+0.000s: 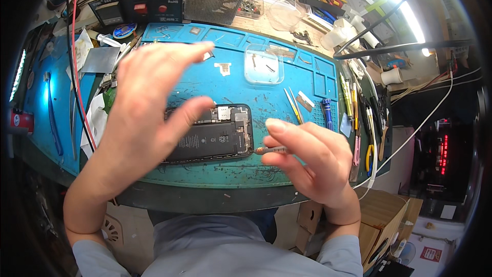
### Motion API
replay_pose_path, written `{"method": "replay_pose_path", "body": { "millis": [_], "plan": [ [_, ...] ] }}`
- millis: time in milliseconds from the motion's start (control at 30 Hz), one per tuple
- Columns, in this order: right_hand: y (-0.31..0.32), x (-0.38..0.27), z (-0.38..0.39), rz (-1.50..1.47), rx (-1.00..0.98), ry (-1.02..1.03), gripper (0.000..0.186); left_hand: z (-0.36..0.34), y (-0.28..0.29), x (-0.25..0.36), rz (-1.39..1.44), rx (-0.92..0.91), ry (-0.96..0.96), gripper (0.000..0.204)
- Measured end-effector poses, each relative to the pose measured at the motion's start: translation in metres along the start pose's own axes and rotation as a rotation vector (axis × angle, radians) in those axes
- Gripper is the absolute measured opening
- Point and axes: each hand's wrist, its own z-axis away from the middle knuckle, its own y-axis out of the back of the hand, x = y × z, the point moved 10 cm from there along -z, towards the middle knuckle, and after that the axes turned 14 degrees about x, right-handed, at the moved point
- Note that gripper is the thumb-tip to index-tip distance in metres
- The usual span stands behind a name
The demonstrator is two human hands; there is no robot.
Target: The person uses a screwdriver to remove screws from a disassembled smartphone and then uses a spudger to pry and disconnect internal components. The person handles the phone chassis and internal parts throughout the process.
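An opened smartphone (205,141) lies on the blue work mat (200,79) with its black battery and inner parts bare. My left hand (148,97) hovers over the phone's left side and hides part of it. Its thumb and fingers are wide apart, with nothing visible between them. A small dark piece shows beside the left fingertips; whether it touches them I cannot tell. My right hand (312,156) pinches a slim grey screwdriver-like tool (274,150) between thumb and fingers. The tool's tip points at the phone's lower right corner; contact there is unclear.
A clear plastic box (264,66) with small dark parts stands beyond the phone. Tweezers (293,105) and a blue screwdriver (327,113) lie right of it. More hand tools (369,123) line the right edge. A black power unit (138,7) stands at the back left.
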Motion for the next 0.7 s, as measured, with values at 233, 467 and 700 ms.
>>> {"method": "replay_pose_path", "body": {
  "millis": [233,467,700],
  "plan": [
    [-0.002,-0.002,0.005,0.032,-0.067,0.018,0.048,-0.011,0.028,-0.034,-0.102,0.206,0.044,0.053],
    [0.0,-0.002,0.004,0.041,0.075,0.029,0.059,-0.013,0.038,-0.042,-0.071,0.272,0.112,0.051],
    [0.001,0.0,0.006,-0.016,0.062,-0.039,0.061,-0.014,0.041,-0.05,-0.013,0.328,0.192,0.05]
  ]
}}
